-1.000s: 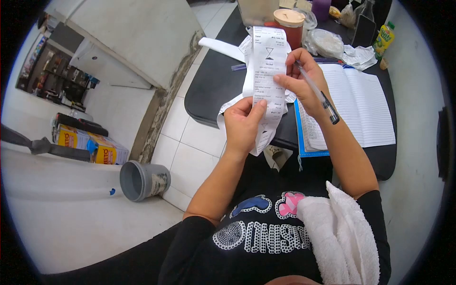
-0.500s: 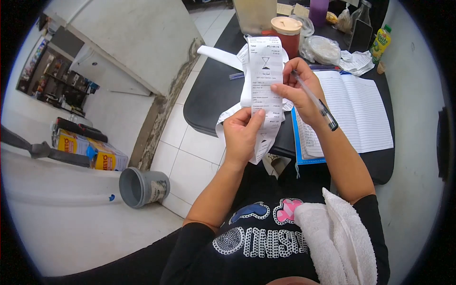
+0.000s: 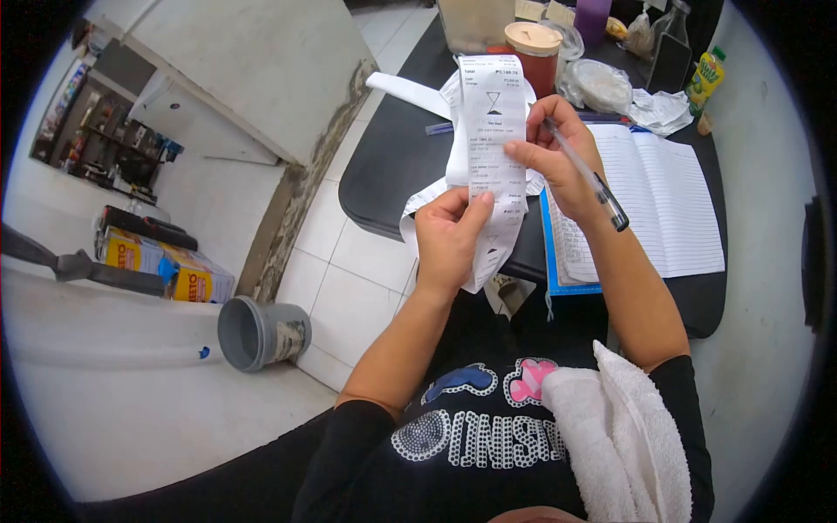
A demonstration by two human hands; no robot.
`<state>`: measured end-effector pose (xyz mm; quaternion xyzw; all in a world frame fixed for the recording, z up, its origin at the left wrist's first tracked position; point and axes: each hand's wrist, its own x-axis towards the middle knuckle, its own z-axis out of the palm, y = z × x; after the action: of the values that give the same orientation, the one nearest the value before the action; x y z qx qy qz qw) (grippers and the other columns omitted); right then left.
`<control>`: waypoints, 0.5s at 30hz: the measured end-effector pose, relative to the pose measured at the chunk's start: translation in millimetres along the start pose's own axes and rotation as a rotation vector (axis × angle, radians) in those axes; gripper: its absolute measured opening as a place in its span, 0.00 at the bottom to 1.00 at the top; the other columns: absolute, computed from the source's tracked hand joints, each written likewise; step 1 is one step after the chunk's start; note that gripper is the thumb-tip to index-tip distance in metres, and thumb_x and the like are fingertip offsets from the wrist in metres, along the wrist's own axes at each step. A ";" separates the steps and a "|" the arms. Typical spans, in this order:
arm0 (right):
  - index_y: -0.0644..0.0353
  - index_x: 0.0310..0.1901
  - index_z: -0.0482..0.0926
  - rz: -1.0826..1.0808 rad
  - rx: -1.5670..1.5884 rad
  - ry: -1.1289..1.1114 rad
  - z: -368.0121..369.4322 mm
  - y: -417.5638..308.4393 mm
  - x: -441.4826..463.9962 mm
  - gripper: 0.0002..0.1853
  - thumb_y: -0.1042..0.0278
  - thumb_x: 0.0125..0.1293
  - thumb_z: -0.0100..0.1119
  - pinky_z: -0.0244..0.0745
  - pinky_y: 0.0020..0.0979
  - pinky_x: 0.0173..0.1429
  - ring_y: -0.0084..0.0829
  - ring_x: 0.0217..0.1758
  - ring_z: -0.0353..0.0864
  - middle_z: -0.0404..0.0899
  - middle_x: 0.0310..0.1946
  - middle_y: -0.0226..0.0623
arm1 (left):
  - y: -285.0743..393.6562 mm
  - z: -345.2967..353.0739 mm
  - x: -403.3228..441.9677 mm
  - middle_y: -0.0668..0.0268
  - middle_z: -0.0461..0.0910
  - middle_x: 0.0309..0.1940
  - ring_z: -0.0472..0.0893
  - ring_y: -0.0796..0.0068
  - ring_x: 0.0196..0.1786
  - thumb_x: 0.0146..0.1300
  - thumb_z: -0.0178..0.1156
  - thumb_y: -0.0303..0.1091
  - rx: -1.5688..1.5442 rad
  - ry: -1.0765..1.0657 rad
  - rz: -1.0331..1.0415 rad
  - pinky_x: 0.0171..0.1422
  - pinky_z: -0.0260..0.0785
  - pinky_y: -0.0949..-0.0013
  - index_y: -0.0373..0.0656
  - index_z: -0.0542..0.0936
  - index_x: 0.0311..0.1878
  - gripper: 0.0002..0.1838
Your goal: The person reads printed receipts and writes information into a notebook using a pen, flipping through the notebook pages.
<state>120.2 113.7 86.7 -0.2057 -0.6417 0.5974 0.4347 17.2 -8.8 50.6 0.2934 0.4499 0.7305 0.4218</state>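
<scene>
A long printed receipt (image 3: 494,144) hangs upright before me, its lower end curling below my hands. My left hand (image 3: 451,231) is closed on its lower left part, thumb across the front. My right hand (image 3: 562,166) pinches the right edge between thumb and fingers. That same hand also carries a clear pen with a black cap (image 3: 593,179), which slants down along my wrist. More white paper strip (image 3: 408,94) trails behind the receipt over the black table. An open lined notebook (image 3: 667,205) with a blue cover lies to the right of my right hand.
On the black table (image 3: 375,179) stand a red jar with a pale lid (image 3: 534,52), a plastic bag bundle (image 3: 595,84), crumpled receipts (image 3: 660,112) and a green-yellow bottle (image 3: 704,80). A grey bucket (image 3: 261,334) lies tilted on the floor at left. A wall borders the right side.
The receipt and both hands have shifted very slightly in view, along with the surroundings. The hold on the receipt and the pen is the same.
</scene>
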 end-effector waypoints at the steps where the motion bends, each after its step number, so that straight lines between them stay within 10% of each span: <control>1: 0.56 0.33 0.65 -0.001 -0.004 0.001 -0.6 -0.4 0.4 0.16 0.75 0.48 0.65 0.68 0.17 0.34 0.15 0.29 0.68 0.67 0.27 0.25 | -0.2 0.3 -0.1 0.64 0.80 0.30 0.76 0.83 0.30 0.59 0.58 0.28 -0.003 0.000 -0.003 0.36 0.68 0.78 0.31 0.79 0.37 0.09; 15: 0.58 0.35 0.65 0.067 -0.057 0.016 -0.8 -12.3 -19.2 0.17 0.76 0.48 0.64 0.67 0.16 0.33 0.14 0.29 0.67 0.66 0.27 0.25 | -4.0 -0.9 1.2 0.64 0.80 0.30 0.76 0.84 0.30 0.59 0.58 0.28 0.001 -0.006 0.008 0.36 0.68 0.79 0.31 0.79 0.37 0.08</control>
<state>134.4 96.7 92.3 -0.2443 -0.6476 0.5916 0.4135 17.4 -7.2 46.6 0.2977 0.4479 0.7309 0.4202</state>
